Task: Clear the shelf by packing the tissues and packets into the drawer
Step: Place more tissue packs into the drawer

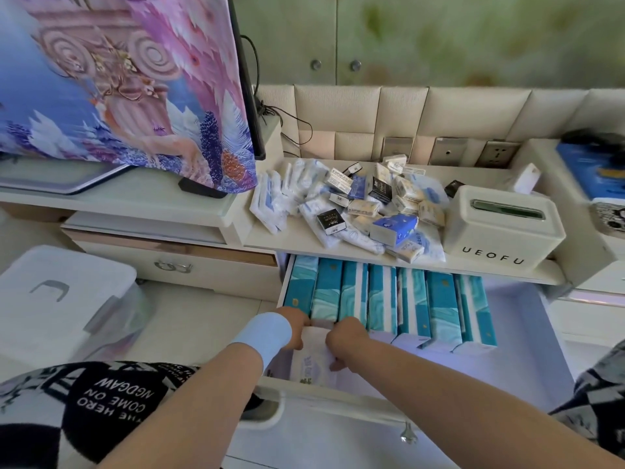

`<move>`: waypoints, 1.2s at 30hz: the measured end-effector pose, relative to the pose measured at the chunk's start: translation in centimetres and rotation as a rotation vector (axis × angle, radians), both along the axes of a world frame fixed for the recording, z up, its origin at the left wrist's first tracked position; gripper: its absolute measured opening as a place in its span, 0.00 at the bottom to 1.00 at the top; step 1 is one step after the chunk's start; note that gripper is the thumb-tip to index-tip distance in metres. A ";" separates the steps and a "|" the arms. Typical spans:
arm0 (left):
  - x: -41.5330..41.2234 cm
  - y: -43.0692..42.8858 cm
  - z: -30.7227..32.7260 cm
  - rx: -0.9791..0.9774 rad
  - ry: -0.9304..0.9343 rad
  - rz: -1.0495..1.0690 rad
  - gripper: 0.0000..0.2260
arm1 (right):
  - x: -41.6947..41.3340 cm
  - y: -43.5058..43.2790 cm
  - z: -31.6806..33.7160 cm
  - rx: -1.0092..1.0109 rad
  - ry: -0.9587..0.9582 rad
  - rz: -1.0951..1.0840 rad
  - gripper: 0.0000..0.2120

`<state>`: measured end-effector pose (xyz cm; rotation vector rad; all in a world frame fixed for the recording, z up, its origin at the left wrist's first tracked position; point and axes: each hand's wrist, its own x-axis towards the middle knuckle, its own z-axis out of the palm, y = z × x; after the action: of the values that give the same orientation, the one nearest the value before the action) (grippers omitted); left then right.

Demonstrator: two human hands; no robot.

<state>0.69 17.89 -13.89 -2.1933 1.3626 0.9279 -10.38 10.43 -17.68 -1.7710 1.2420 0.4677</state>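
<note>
Now both hands are down in the open white drawer (527, 333): the left hand (297, 328) and the right hand (345, 336) each grip a flat white tissue packet with blue print (313, 363), at the drawer's near left. Just beyond, teal tissue packs (382, 299) stand in a row. On the white shelf (280, 238), a heap of small packets (358, 204) lies left of a white tissue box (500, 228).
</note>
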 end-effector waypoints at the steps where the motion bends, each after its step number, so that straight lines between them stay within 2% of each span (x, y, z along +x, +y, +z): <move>1: 0.1 0.0 0.0 0.016 -0.022 -0.021 0.22 | -0.1 -0.2 -0.4 0.151 -0.041 -0.187 0.11; 3: 0.2 0.1 0.1 0.035 -0.063 -0.060 0.22 | 0.0 0.5 -0.4 0.341 -0.119 -0.276 0.11; 4: 0.2 0.1 0.2 0.022 -0.074 -0.065 0.23 | -0.1 0.4 -0.5 0.380 -0.089 -0.314 0.11; 6: 0.4 0.0 0.3 -0.027 -0.072 -0.069 0.22 | -0.3 0.9 -0.8 0.464 -0.051 -0.366 0.16; 10: 0.1 -0.1 0.3 0.036 -0.023 -0.075 0.26 | -1.1 1.5 0.5 0.491 -0.103 -0.081 0.17; 12: -0.1 -0.1 0.9 0.095 -0.018 -0.088 0.27 | -1.2 1.0 0.8 0.412 -0.087 0.069 0.19; 14: 0.1 -0.6 2.1 0.087 -0.017 -0.102 0.24 | -0.9 0.2 1.9 0.306 -0.074 0.155 0.18; 17: 0.7 -2.4 4.8 -0.091 -0.013 -0.052 0.15 | -0.4 -2.2 4.6 0.165 -0.112 0.190 0.16; 20: 0.9 -4.6 8.4 -0.325 0.019 0.051 0.14 | -0.5 -5.8 8.7 -0.003 -0.196 0.232 0.15; 24: 0.8 -8.0 12.4 -0.558 0.052 0.127 0.12 | -1.3 -11.4 14.3 -0.323 -0.268 0.225 0.15; 26: 1.0 -9.9 13.6 -0.618 0.069 0.134 0.11 | -1.7 -14.1 16.0 -0.455 -0.235 0.242 0.16; 28: 1.5 -11.5 14.2 -0.633 0.064 0.118 0.13 | -2.3 -16.6 17.0 -0.612 -0.129 0.364 0.18; 30: 1.9 -12.8 14.0 -0.594 0.000 0.038 0.16 | -3.3 -18.4 16.7 -0.755 -0.022 0.536 0.23; 32: 2.2 -13.7 13.1 -0.572 -0.072 -0.056 0.20 | -4.1 -19.8 15.3 -0.828 0.016 0.621 0.31; 36: 2.7 -15.0 10.7 -0.537 -0.047 -0.097 0.28 | -3.2 -21.3 12.2 -0.761 0.102 0.649 0.52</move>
<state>3.35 2.87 -3.18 -2.4706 1.8402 0.5067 -13.58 -10.88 -5.47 -2.8568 0.9391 0.4783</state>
